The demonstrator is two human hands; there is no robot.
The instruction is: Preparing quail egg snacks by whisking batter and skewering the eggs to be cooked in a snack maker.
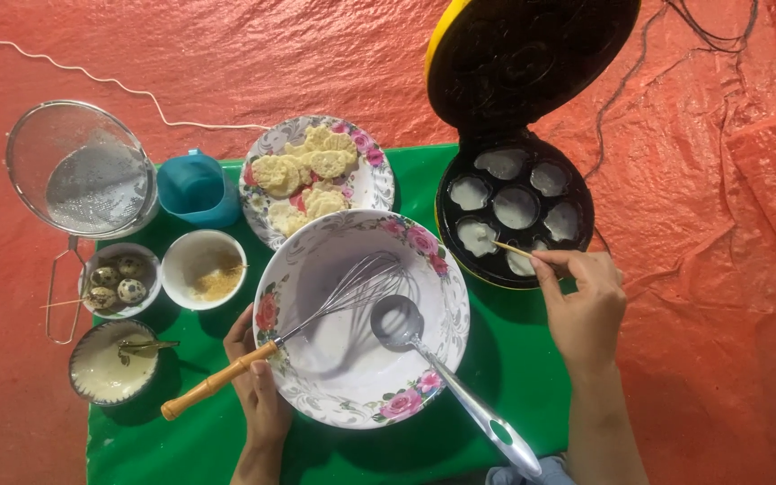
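Observation:
My left hand (253, 377) grips the near rim of a large floral mixing bowl (316, 377) on the green mat. Inside the bowl lie a whisk with a wooden handle (217, 382) and a metal ladle (406, 328), with only a thin smear of batter left. My right hand (586, 301) pinches a thin wooden stick (514, 250), its tip reaching into a front mould of the open black cake maker (514, 211). Several moulds hold pale batter. The yellow-edged lid (523, 54) stands tilted open behind.
A floral plate of small yellow cakes (312, 175) sits behind the bowl. To the left are a blue cup (195, 189), a metal sieve (83, 171), a bowl of quail eggs (119, 278), a white bowl of crumbs (204, 269) and a bowl of cream (110, 364). Cables cross the red sheet.

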